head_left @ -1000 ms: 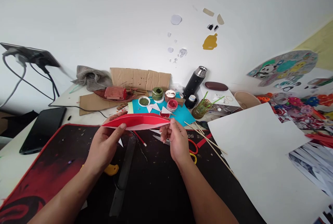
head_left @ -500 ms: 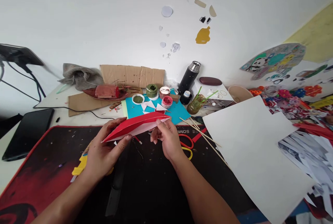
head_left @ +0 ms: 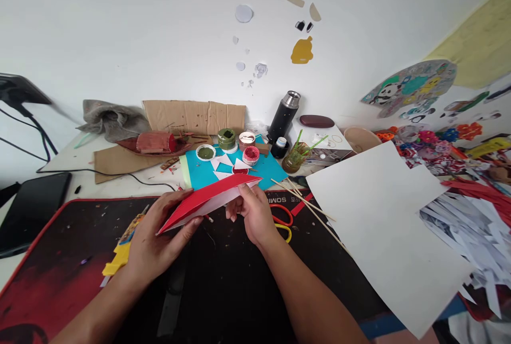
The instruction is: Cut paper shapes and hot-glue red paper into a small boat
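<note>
A folded paper piece (head_left: pixel 211 195), red outside with a white inner face, is held up between both hands above the dark desk mat. My left hand (head_left: pixel 159 237) grips its near left end, thumb below and fingers behind. The far right tip is pinched by my right hand (head_left: pixel 253 213), its thumb on the white edge and other fingers curled under. Beneath and beside my right wrist lie scissors (head_left: pixel 282 215) with red and yellow handles, partly hidden. A yellow tool (head_left: pixel 117 259), perhaps a utility knife, lies left of my left hand.
Open paint jars (head_left: pixel 227 139) stand on a blue sheet (head_left: pixel 195 168) with white paper triangles. Behind are a black thermos (head_left: pixel 284 117) and a glass of murky water (head_left: pixel 293 162). Thin sticks (head_left: pixel 315 216) and large white paper (head_left: pixel 387 227) lie right; a black tablet (head_left: pixel 35 211) lies left.
The folded paper's left end has dipped slightly, tilting it more, with my left hand moving along. Both hands keep their hold. The whole view has shifted a little, so the background sits further left.
</note>
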`<state>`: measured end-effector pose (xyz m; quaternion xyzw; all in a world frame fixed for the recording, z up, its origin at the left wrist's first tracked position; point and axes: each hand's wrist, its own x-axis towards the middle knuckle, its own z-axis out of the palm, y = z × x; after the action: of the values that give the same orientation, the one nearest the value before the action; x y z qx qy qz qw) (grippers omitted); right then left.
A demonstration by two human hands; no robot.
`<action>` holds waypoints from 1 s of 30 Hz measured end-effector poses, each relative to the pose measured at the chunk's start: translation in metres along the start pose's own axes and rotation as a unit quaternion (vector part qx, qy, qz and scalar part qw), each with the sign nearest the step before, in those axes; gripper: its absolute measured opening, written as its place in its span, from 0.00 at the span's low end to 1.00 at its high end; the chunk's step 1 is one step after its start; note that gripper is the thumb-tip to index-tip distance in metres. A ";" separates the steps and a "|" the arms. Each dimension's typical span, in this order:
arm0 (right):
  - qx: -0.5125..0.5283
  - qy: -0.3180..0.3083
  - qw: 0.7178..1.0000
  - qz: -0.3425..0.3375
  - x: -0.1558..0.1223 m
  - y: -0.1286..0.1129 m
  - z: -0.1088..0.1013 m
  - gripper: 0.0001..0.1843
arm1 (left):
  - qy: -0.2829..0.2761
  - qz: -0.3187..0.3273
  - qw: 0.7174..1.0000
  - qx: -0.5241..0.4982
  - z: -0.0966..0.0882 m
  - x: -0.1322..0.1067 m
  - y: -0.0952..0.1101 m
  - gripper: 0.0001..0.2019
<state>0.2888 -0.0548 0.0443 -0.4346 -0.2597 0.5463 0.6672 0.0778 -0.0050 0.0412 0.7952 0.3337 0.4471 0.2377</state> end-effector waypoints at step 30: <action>-0.008 -0.021 0.999 -0.038 -0.004 -0.005 0.001 0.33 | 0.013 -0.298 0.935 -0.191 -0.003 0.015 -0.008 0.33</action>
<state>0.2890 -0.0587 0.0498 -0.4184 -0.2949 0.5274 0.6781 0.0785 0.0121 0.0456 0.5933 0.4664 0.4213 0.5029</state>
